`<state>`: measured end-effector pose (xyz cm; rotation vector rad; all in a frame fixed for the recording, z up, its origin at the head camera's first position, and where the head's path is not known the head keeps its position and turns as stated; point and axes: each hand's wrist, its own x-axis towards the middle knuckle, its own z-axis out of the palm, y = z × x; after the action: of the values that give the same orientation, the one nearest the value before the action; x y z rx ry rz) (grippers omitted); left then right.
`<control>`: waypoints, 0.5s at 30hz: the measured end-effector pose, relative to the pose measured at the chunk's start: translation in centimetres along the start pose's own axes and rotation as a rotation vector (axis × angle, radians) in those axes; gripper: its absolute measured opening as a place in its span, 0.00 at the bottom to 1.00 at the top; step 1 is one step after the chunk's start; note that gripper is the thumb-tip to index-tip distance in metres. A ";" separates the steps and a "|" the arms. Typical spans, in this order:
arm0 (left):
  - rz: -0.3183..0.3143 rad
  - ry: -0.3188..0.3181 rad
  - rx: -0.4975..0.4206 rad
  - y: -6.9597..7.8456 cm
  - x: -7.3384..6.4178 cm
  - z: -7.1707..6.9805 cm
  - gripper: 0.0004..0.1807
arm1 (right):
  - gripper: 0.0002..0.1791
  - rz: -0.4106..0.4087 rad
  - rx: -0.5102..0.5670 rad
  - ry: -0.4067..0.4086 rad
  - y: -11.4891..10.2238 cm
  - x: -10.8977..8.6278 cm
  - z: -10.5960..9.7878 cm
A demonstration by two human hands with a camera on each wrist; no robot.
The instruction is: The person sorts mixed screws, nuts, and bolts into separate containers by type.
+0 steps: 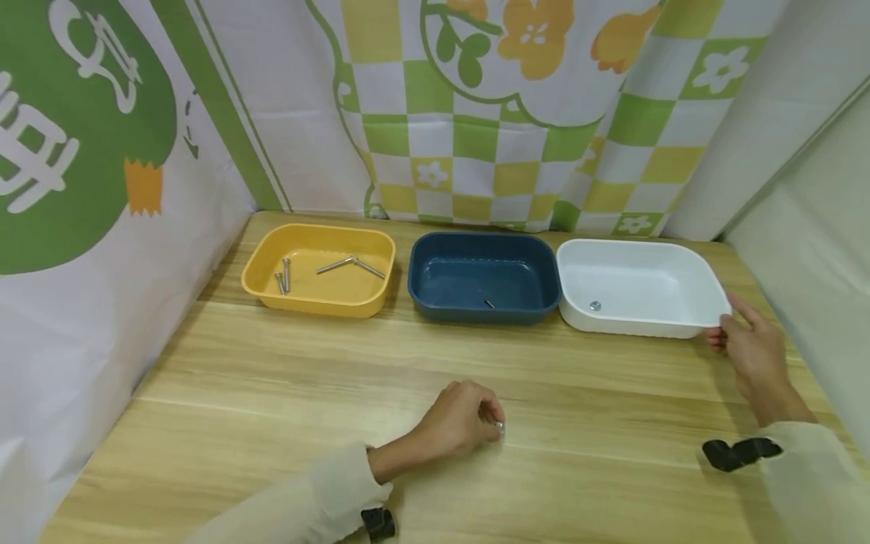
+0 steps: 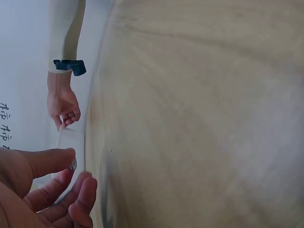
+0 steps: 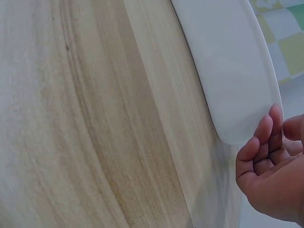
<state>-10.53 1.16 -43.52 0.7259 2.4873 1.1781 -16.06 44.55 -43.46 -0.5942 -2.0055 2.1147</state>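
Observation:
My left hand [image 1: 457,421] is over the middle of the table and pinches a small shiny metal nut [image 1: 501,428] between thumb and fingers. In the left wrist view the nut [image 2: 73,164] shows at the thumb tip, partly covered. At the far right, my right hand [image 1: 756,353] grips the near right corner of a white plastic tray [image 1: 639,326]. The right wrist view has the thumb and fingers [image 3: 263,128] on either side of the tray's rim [image 3: 271,66]. Inside that tray lies another nut [image 1: 595,306], towards its left front.
Left of the white tray stands a dark blue tray [image 1: 484,313] with a small dark metal piece [image 1: 489,304] in it. Further left, a yellow tray [image 1: 319,306] holds several long screws [image 1: 287,275]. A patterned curtain [image 1: 476,151] hangs behind the wooden table [image 1: 272,408].

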 end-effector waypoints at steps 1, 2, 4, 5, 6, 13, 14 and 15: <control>0.003 -0.007 -0.014 0.1 0.2 -0.1 0.09 | 0.34 -0.003 -0.005 -0.006 0.0 0.0 0.0; 0.009 -0.012 -0.023 0.1 0.5 -0.2 0.09 | 0.34 -0.006 -0.010 -0.012 -0.1 0.0 0.0; 0.018 -0.015 -0.049 0.2 1.0 -0.4 0.09 | 0.34 -0.010 -0.021 -0.020 -0.2 0.0 -0.1; 0.024 -0.015 -0.058 0.2 1.3 -0.4 0.09 | 0.34 -0.012 -0.027 -0.022 -0.2 0.0 -0.2; 0.031 -0.013 -0.065 0.3 1.5 -0.4 0.09 | 0.34 -0.013 -0.028 -0.026 -0.2 0.0 -0.3; 0.045 -0.002 -0.125 0.9 3.1 -0.6 0.08 | 0.33 -0.022 -0.043 -0.047 0.1 0.0 -0.4; 0.049 0.002 -0.133 1.1 3.3 -0.8 0.07 | 0.33 -0.024 -0.046 -0.048 0.1 0.0 -0.4; 0.048 0.005 -0.144 1.3 3.6 -1.0 0.07 | 0.33 -0.028 -0.047 -0.050 0.2 0.0 -0.5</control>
<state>-13.59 3.23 -42.08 0.7479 2.3714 1.3609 -15.82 44.94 -43.64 -0.5222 -2.0828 2.0913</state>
